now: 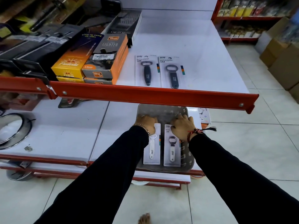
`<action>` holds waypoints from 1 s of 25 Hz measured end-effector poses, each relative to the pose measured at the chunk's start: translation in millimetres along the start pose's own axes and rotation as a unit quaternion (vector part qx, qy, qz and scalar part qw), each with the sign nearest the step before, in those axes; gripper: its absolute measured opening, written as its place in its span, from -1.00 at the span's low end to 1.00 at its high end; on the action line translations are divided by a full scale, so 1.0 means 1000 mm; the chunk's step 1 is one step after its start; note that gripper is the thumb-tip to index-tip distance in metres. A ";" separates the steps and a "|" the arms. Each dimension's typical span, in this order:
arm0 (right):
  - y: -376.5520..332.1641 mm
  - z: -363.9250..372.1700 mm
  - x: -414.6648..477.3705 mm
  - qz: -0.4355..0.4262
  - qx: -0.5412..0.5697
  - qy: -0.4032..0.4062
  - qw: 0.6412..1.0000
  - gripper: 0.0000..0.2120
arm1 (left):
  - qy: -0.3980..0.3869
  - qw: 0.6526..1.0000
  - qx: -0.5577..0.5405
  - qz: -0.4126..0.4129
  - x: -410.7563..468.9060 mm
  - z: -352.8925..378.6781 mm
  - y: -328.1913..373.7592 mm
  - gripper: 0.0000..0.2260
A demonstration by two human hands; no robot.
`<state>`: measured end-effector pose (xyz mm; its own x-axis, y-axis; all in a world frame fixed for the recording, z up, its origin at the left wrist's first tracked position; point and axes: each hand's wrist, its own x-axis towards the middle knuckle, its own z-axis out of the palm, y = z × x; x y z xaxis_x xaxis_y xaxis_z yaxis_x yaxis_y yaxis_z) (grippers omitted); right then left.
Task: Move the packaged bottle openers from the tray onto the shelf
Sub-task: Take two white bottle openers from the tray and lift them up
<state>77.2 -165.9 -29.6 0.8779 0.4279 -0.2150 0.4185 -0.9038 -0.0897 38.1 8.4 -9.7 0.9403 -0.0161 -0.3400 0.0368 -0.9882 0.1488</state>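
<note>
Two packaged bottle openers with dark handles lie side by side on the white upper shelf (202, 62): one (146, 71) on the left, one (173, 73) on the right. Below, a clear patterned tray (186, 152) rests on the lower shelf and holds two white-handled packaged openers. My left hand (148, 123) rests on the top of the left package (152, 149), fingers curled over its upper edge. My right hand (183, 126) presses on the top of the right package (172, 149). Whether either package is lifted cannot be told.
Orange lighter boxes (105, 60) and dark boxed goods (40, 46) fill the upper shelf's left side. A red rail (145, 94) fronts that shelf. A steel bowl (11, 130) sits at the lower left. Cardboard boxes (281, 59) stand on the tiled floor at right.
</note>
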 end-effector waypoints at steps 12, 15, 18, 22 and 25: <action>-0.018 -0.104 -0.145 -0.125 0.036 0.235 0.963 -0.74 | 0.246 0.967 -0.005 0.058 -0.143 -0.075 0.042 -0.63; -0.013 -0.134 -0.179 -0.129 0.015 0.280 0.951 -0.78 | 0.287 0.955 -0.019 0.072 -0.181 -0.105 0.053 -0.67; -0.005 -0.172 -0.200 -0.132 0.023 0.319 0.938 -0.79 | 0.307 0.948 -0.022 0.083 -0.208 -0.143 0.061 -0.68; 0.005 -0.234 -0.209 -0.129 0.064 0.370 0.918 -0.78 | 0.349 0.931 -0.029 0.100 -0.225 -0.204 0.081 -0.68; 0.016 -0.281 -0.198 -0.134 0.096 0.403 0.900 -0.76 | 0.390 0.912 -0.033 0.120 -0.219 -0.254 0.096 -0.70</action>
<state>-24.8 -261.8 284.5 0.6676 0.4303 0.6075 0.6604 -0.7191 -0.2163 -78.3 -44.4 314.4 0.8775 -0.0922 0.4706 -0.2059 -0.9587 0.1961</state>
